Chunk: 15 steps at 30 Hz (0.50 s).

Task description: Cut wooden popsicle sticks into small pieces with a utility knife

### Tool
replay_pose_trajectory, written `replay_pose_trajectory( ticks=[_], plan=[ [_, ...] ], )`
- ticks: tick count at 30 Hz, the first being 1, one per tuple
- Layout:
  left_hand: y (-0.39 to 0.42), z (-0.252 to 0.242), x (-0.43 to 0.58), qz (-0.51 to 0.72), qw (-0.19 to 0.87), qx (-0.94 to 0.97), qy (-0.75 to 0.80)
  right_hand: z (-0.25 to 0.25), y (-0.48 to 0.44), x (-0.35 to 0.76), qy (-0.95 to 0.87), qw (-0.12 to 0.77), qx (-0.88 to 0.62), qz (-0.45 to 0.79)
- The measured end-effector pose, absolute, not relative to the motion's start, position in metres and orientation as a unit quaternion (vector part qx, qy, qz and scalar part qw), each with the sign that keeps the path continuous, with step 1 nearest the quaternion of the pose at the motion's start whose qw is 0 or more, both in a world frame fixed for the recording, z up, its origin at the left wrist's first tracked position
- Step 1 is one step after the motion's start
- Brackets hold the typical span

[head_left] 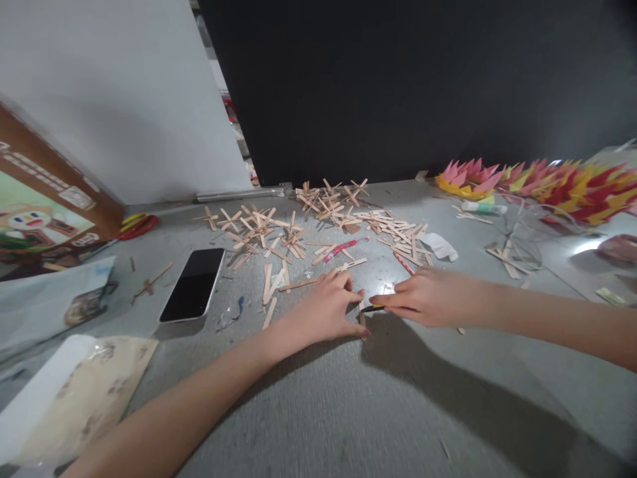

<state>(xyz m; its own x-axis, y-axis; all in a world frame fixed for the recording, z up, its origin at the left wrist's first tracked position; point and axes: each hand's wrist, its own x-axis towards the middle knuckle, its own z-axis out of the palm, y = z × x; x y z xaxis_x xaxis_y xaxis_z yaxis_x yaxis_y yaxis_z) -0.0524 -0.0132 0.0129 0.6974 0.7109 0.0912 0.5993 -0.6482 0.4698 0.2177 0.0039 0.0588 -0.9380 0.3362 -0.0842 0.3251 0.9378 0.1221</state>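
My left forearm enters from the lower left of the frame and slants up toward the middle, wrist low and palm turned down over the grey tabletop (308, 411). My left hand (331, 307) is arched there, fingers bent, with the thumb and index finger reaching right like a bracket. Those 2 digits hold a wooden stick (361, 317) down by its ends, the index tip at the upper end and the thumb at the lower. The stick lies just right of the frame's centre, nearly upright as seen, on the table.

My right forearm comes in almost level from the right edge, dipping outward to the elbow side. My right hand (421, 297) is closed around a slim black-and-yellow tool (377, 307), the index finger stretched along it toward the left. Its dark tip points left and meets, or nearly meets, the stick; I cannot tell which.

Just above my right hand lies a red striped piece (403, 263). Beyond my hands, in the upper middle, are loose sticks (398, 232) and crossed-stick pieces (256, 229); a phone (193, 285) lies left of centre.
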Motion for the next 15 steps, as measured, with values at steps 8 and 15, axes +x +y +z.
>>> replay_pose_trajectory(
  ticks=[8, 15],
  plan=[
    [-0.0128, 0.0119, -0.0519, 0.136, 0.205, 0.897, 0.366, 0.0606, 0.0024, 0.2163, 0.981, 0.065, 0.170, 0.072],
    [-0.0132, 0.0109, -0.0524, 0.140, 0.200, 0.899, 0.364, 0.0604, 0.0005, 0.2159, 0.980, 0.063, 0.169, 0.089]
  ],
)
